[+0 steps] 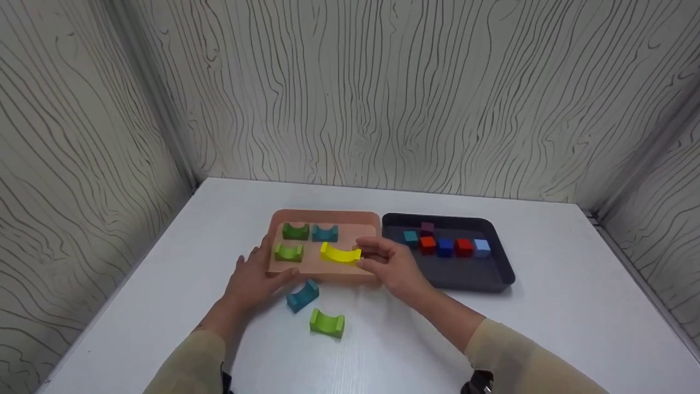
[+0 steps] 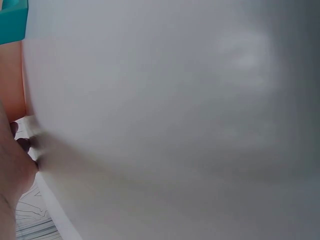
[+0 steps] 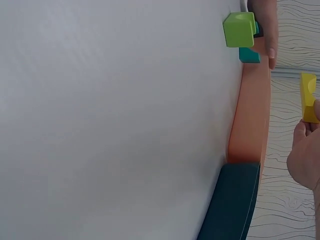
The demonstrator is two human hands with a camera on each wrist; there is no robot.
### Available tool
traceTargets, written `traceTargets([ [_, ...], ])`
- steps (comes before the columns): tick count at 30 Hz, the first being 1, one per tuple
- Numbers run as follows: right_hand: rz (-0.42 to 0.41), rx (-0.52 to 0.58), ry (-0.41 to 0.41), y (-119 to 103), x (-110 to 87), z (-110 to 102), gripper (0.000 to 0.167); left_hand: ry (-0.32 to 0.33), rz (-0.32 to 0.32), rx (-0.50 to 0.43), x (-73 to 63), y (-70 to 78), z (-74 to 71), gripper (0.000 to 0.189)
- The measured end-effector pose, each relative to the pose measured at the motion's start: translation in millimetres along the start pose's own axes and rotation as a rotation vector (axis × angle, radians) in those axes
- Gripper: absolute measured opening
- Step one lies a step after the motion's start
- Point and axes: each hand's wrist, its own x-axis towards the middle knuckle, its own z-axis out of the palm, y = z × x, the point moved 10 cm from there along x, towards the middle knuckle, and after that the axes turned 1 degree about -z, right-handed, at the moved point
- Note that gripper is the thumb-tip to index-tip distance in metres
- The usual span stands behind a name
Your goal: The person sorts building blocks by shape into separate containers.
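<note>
My right hand (image 1: 395,268) pinches one end of a yellow arch-shaped block (image 1: 340,254), its hollow side up, over the pink tray (image 1: 361,219). The right wrist view shows the yellow block (image 3: 308,97) held above the tray's rim. My left hand (image 1: 257,279) rests at the tray's left front corner, thumb along the front rim and fingers spread on the left side. Inside the tray sit a dark green block (image 1: 296,232), a teal block (image 1: 325,233) and a light green block (image 1: 288,252), all hollow side up.
In front of the pink tray, a teal arch block (image 1: 303,296) and a light green arch block (image 1: 327,323) lie on the white table (image 1: 383,350). A dark tray (image 1: 465,279) with several small coloured cubes adjoins on the right. Wood-patterned walls (image 1: 361,98) enclose the table.
</note>
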Motion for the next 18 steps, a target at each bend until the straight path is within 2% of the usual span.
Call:
traceTargets([
  [9, -0.059, 0.022, -0.003, -14.1, 20.9, 10.4, 0.041, 0.008, 0.007, 0.028, 2.7, 3.0, 0.0, 0.117],
  [18, -0.026, 0.037, 0.027, -5.4, 37.4, 16.7, 0.042, 0.005, 0.008, 0.011, 1.6, 0.9, -0.7, 0.117],
])
